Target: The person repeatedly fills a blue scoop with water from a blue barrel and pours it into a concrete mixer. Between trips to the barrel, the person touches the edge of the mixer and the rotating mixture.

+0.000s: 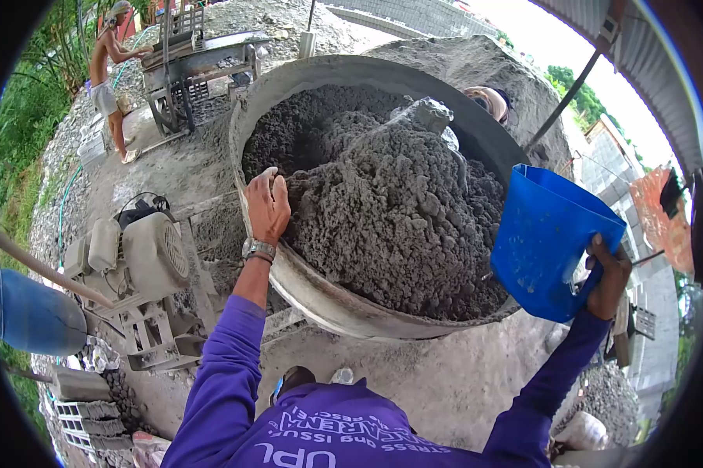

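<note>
A large round metal mixing drum (pixel 332 300) stands in front of me, heaped with damp grey concrete mix (pixel 390 210). My left hand (pixel 268 207), with a watch at the wrist, lies over the drum's near-left rim, its fingers bent against it. On the right, my right hand (pixel 610 273) grips a blue plastic container (pixel 550 242) by the handle cut into its side. That container is tilted beside the drum's right rim, and its inside is mostly hidden. Part of the metal mixer blade (pixel 429 115), caked in grey, sticks out of the mix.
A motor (pixel 155 253) on a metal frame stands left of the drum, near a blue barrel (pixel 39 312). Another person (pixel 109 70) works at a metal machine (pixel 203 66) at the back left. Hollow blocks (pixel 90 421) lie lower left. A sand pile (pixel 484 70) rises behind.
</note>
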{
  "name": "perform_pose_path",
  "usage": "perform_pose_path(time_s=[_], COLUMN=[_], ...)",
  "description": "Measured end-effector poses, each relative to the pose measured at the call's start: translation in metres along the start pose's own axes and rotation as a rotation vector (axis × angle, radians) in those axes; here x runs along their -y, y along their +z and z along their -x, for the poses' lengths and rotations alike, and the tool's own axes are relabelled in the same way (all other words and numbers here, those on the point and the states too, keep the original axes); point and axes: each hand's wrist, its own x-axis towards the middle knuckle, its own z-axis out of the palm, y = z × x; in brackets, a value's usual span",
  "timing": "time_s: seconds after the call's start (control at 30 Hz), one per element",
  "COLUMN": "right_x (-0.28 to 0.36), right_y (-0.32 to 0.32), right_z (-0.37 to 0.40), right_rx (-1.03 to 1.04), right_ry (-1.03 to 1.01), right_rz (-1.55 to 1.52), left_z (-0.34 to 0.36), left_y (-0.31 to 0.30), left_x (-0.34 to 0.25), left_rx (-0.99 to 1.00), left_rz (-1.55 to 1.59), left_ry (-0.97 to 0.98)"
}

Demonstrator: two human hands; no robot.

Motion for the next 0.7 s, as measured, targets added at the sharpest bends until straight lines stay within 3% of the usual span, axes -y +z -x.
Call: perform_pose_path(time_s=[0.43, 0.7], right_x=[0.007, -0.015], right_y=[0.057, 0.074], right_z=[-0.119, -0.175], right_rx=[0.276, 0.322], right_ry=[0.078, 0.047], right_rz=[0.369, 0.499], left_z=[-0.003, -0.002], left_y=[0.001, 0.002], left_x=[0.002, -0.001], left_rx=[0.021, 0.025], left_rz=[0.02, 0.036], left_ry=[-0.007, -0.025])
